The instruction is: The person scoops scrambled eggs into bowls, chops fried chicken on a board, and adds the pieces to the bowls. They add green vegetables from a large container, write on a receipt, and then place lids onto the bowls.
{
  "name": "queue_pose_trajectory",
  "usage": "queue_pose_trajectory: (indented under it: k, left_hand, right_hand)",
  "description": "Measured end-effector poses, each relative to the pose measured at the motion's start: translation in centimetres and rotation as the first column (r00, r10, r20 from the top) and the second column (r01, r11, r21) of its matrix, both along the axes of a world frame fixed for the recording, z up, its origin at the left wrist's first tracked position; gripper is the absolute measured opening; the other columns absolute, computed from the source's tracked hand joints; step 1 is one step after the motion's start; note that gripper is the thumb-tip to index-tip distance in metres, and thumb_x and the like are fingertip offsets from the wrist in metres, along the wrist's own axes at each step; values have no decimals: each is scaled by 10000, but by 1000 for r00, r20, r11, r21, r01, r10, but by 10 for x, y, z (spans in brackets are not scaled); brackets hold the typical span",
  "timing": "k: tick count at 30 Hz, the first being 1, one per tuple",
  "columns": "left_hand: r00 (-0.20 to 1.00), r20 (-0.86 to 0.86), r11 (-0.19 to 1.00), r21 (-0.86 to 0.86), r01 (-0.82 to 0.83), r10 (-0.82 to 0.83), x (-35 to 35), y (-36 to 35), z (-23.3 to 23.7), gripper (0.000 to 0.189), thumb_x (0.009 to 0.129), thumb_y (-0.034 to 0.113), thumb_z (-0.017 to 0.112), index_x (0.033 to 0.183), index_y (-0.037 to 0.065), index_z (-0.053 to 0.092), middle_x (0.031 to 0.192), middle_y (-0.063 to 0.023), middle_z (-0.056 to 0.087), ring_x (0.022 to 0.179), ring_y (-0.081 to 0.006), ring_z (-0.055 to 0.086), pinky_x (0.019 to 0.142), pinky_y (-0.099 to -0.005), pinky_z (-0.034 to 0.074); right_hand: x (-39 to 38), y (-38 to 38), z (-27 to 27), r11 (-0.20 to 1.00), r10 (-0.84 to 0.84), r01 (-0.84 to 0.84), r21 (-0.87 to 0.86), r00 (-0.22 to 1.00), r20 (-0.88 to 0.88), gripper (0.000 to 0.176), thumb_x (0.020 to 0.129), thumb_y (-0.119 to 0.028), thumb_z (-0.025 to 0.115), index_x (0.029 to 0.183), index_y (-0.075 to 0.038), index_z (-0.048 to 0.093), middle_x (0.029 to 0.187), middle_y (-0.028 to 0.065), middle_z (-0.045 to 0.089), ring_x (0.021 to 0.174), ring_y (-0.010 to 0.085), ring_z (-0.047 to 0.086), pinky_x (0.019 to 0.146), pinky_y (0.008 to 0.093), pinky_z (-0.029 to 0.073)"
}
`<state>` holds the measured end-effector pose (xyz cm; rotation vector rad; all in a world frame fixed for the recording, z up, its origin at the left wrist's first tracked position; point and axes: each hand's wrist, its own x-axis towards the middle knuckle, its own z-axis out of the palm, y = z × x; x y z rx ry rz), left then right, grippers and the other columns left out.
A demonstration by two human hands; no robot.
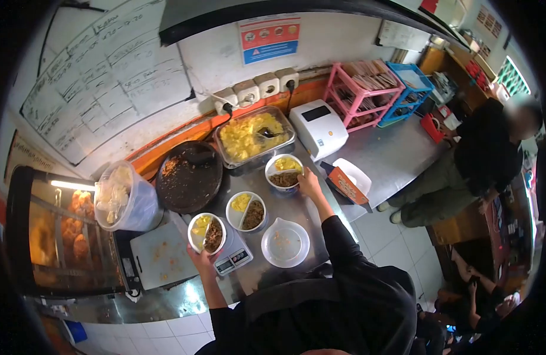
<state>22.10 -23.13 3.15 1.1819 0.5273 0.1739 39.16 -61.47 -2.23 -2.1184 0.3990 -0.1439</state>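
Observation:
My left hand (203,261) is closed round the near side of a white divided bowl (200,225) with yellow food and brown minced food, at the kitchen scale (234,261). My right hand (309,182) grips the right rim of a similar bowl (284,173), just below the tray of yellow food (252,137). Between them stands a third filled bowl (246,211), touched by neither hand. A white round lid or dish (285,243) with a few crumbs lies nearer to me.
A dark round pan (189,177), a clear tub (126,196) and a cutting board (160,255) are left. A white printer (318,128), pink rack (364,96), blue rack (409,90) and orange-printed box (346,183) are right. A person (479,154) stands at far right.

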Motion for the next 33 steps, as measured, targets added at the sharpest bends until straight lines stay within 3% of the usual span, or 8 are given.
queue_pose_trajectory:
  k: [3,7,10,14,21,24,26,33]
  left_hand:
    - [997,63,999,28,-34,32,-7,10,-12,682,736,24,452,1355,147,195,1266,-192,384,994,-352,577,701,-456,582]
    - [996,91,987,155,-37,23,-4,5,-2,726,715,53,495,1374,151,207,1287,-184,369,1004,-361,566,683,-450,582]
    - [997,51,989,138,-61,54,-8,-18,45,711,723,67,514,1373,147,237,1294,-151,392,978,-330,587,647,-419,587]
    - [997,-10,974,213,-77,81,-7,-71,91,745,676,59,533,1368,144,273,1283,-147,425,964,-313,603,590,-386,597]
    - [966,134,907,392,152,-220,16,-262,145,715,683,40,482,1365,115,279,1250,-160,457,948,-317,615,578,-351,604]
    - [943,41,930,187,317,-330,46,-363,153,695,699,31,476,1357,105,267,1227,-171,467,946,-327,616,602,-364,605]
    - [890,66,889,117,442,-451,71,-438,148,735,656,-7,464,1355,103,263,1239,-182,453,978,-351,605,632,-409,605]
    - [760,-1,737,-244,630,-650,143,-693,51,688,669,-91,398,1295,109,192,1221,-271,417,805,-435,641,612,-436,614]
  right_hand:
    - [-25,-5,56,977,66,-46,208,994,-90,325,817,-130,470,1099,23,517,675,157,610,525,218,607,453,335,468]
    - [-59,-40,125,865,109,-68,496,992,-55,288,848,-95,456,1110,-8,539,627,35,550,461,93,494,395,233,364]
    - [-78,-95,152,843,27,2,538,999,-46,148,892,-98,441,970,-38,552,606,15,535,442,64,465,366,200,338]
    - [-102,-197,182,879,-94,109,465,994,-54,167,885,-91,435,1006,-47,541,565,16,531,403,72,457,355,209,331]
    - [-98,-418,36,888,-395,396,231,917,-56,186,848,-75,432,970,25,530,550,98,568,415,159,543,376,300,409]
    - [-83,-525,-125,834,-547,549,56,836,-44,240,849,-113,488,1044,20,534,626,139,601,467,203,593,429,327,462]
    - [-92,-535,-96,789,-583,592,166,806,-106,244,871,-101,464,1091,-1,493,561,84,568,395,158,530,346,283,421]
    - [-50,-625,-92,577,-590,508,640,801,-104,386,910,-59,404,1281,-73,299,736,142,589,508,210,602,444,316,530]
